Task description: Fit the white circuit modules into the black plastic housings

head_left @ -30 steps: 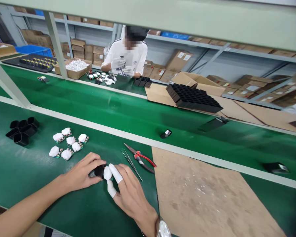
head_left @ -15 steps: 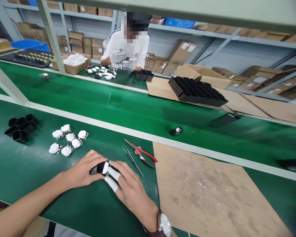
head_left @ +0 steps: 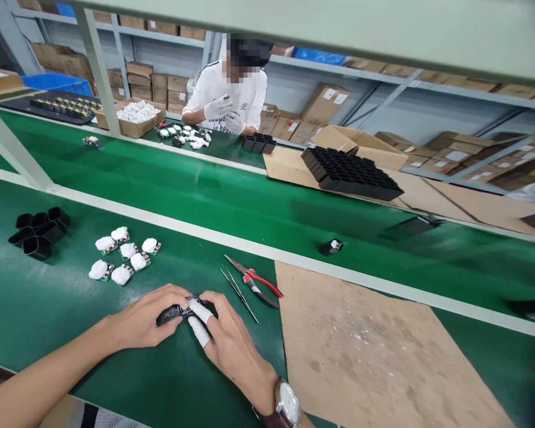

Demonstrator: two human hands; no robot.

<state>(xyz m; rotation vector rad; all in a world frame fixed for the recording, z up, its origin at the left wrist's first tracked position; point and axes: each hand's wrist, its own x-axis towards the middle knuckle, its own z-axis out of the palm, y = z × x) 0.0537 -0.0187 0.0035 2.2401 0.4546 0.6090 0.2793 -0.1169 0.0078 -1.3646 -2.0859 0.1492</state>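
My left hand [head_left: 154, 315] is closed round a black housing [head_left: 168, 315] low over the green table. At the housing's right end, my right hand [head_left: 225, 330], with white covers on two fingers, presses its fingertips on a small circuit board [head_left: 186, 308] at the opening. How deep the board sits is hidden by the fingers. Circuit boards topped with white putty [head_left: 122, 274] lie in a group beyond my left hand. Several black housings [head_left: 40, 230] stand together at the left. Tweezers [head_left: 239, 294] and red-handled pliers [head_left: 255, 280] rest beyond my right hand.
A cardboard sheet [head_left: 374, 345] covers the table at right. Behind a pale rail [head_left: 169, 224], a green belt [head_left: 232, 199] carries a black unit [head_left: 330, 246]. A white-gloved person [head_left: 225, 89] sits across it, near a black housing block [head_left: 350, 172]. A slanted post [head_left: 18, 145] rises at left.
The black housing has tilted flatter, and my right fingers now cover more of the white part. On the belt, the black unit has moved right. The person across has brought both gloved hands to the chest.
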